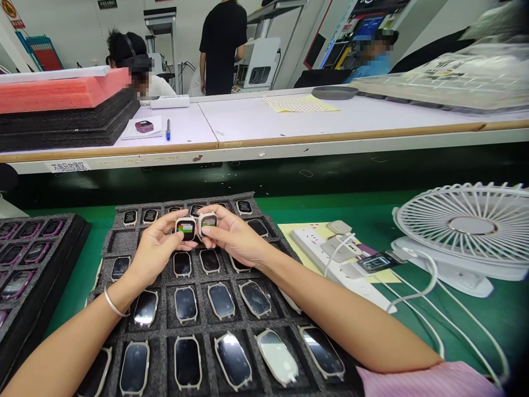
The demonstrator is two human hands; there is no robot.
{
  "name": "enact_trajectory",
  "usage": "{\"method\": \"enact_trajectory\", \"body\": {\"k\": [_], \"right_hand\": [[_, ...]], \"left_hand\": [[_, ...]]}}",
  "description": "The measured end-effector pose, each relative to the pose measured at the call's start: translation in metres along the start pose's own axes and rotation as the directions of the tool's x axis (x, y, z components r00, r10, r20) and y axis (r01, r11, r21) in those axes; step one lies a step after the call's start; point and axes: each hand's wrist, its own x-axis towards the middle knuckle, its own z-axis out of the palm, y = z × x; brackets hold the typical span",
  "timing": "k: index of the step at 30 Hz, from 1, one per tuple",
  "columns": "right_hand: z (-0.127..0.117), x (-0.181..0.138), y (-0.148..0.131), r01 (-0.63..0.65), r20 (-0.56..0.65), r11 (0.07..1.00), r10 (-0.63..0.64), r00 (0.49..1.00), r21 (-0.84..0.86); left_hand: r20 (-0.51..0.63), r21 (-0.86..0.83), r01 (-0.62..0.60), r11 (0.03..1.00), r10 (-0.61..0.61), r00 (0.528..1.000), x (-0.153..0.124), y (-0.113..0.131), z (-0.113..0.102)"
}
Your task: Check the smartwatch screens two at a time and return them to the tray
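One green tabletop (314, 207) is spreading beneath the work, giving the foam a flat base. On its near side, a grey foam tray (165, 328) is lying squarely in front of the person, probably so that both arms are reaching its rows easily. Pale-framed watches (185, 303) are resting in its separate compartments, the dividers likely preventing them from knocking together. To the left, a second foam tray (70, 231) is holding purple-framed watches (14, 255), perhaps so that the two kinds are not mixing. At the right, a white fan (471, 225) is standing apart from the forearms, its grille tipping upward. Between fan and grey tray, a white power strip (308, 242) is lying with cables, seemingly set there so that the wires are missing the foam.

Above the tray's far half, the hands are working close together. The left hand (155, 245) is gripping a lit watch (185, 227) between thumb and fingers; the right hand (233, 237) is similarly gripping another watch (209, 219). Both watches are standing side by side, screens facing the person, presumably so that one glance is covering both.
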Motion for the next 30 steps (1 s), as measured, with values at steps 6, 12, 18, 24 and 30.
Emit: {"method": "enact_trajectory", "body": {"k": [6,12,18,24,30], "right_hand": [[0.0007,-0.0002,-0.0011,-0.002,0.008,1.000,0.002,1.000,0.013],[0.0004,-0.0003,-0.0010,-0.014,0.014,1.000,0.014,1.000,0.008],[0.0004,-0.0006,-0.0015,-0.010,0.016,1.000,0.010,1.000,-0.001],[-0.0019,0.0001,0.0025,0.004,0.026,1.000,-0.004,1.000,0.006],[-0.0016,0.0009,0.0030,0.001,0.027,1.000,0.000,1.000,-0.006]], "left_hand": [[-0.006,-0.006,0.025,1.000,-0.026,1.000,0.0007,0.0010,-0.0012],[-0.004,0.004,0.027,1.000,-0.027,1.000,0.0006,-0.0003,-0.0017],[-0.004,-0.003,0.021,1.000,-0.021,1.000,0.0009,-0.0012,-0.0021],[-0.009,0.006,0.029,1.000,-0.029,1.000,0.0011,0.0005,-0.0007],[-0.011,0.029,0.037,0.999,-0.036,0.999,0.0013,0.0011,0.0000]]}}
